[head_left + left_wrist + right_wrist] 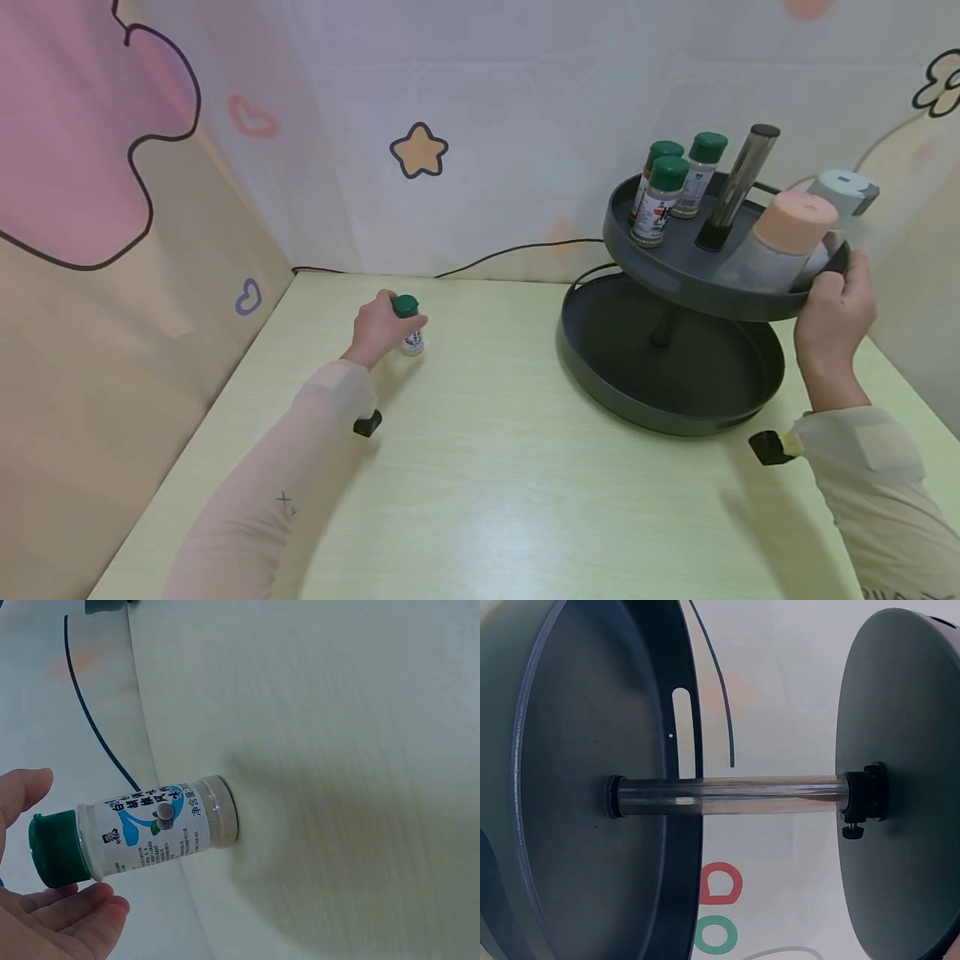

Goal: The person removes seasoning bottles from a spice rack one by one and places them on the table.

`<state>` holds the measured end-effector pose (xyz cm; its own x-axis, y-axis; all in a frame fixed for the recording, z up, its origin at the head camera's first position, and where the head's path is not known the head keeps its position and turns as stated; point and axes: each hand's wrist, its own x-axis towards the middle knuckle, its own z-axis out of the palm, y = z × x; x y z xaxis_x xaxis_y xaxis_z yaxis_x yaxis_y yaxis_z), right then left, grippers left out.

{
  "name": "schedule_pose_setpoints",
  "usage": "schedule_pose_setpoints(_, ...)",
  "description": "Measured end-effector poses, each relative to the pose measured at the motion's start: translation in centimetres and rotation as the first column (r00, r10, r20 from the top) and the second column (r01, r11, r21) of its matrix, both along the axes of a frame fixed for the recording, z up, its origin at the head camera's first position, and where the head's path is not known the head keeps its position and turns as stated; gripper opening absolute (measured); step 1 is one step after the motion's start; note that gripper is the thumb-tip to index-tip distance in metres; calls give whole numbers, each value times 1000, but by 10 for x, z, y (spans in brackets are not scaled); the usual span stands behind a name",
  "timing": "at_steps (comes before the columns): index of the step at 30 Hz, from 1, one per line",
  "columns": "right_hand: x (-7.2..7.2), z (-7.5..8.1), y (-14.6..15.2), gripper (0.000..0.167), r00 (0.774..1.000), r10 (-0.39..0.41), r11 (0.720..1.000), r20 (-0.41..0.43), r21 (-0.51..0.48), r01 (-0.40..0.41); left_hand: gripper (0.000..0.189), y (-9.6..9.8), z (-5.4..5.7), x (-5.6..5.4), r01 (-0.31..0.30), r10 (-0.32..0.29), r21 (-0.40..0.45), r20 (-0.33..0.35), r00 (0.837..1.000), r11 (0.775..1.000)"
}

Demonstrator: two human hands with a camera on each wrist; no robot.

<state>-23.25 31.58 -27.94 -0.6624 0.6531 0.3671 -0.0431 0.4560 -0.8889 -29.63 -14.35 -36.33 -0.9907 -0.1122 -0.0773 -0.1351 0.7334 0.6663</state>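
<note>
A spice bottle (161,825) with a green cap and a white printed label stands on the table at the left. My left hand (380,328) is around its cap (60,849); in the left wrist view the thumb is apart from the cap and the fingers lie along its other side. My right hand (836,312) grips the right rim of the upper tray (697,279) of a dark two-tier rack. On that tray stand several green-capped spice bottles (654,204), a jar with a pink lid (797,223) and a pale-lidded container (843,192).
The lower tray (667,383) sits on the pale table (480,467), below the upper one. A metal pole (772,795) joins the two tiers and rises above the upper tray. A dark cable (517,250) runs along the patterned wall behind.
</note>
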Motion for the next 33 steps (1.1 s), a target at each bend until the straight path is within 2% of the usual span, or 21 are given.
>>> schedule_pose_setpoints(12,0,0,-1,23,1000,-4,1000,2,-9,4,68,3,7,2,-7,7,-38,-22,1000,999)
schedule_pose_setpoints(27,-3,-3,-3,23,999,-28,999,-20,-36,27,66,6,12,11,-3,-1,-61,-59,998,998)
schedule_pose_setpoints(33,-2,-4,-5,26,999,-36,998,-24,-48,35,62,8,13,12,11,-16,-55,-99,995,998)
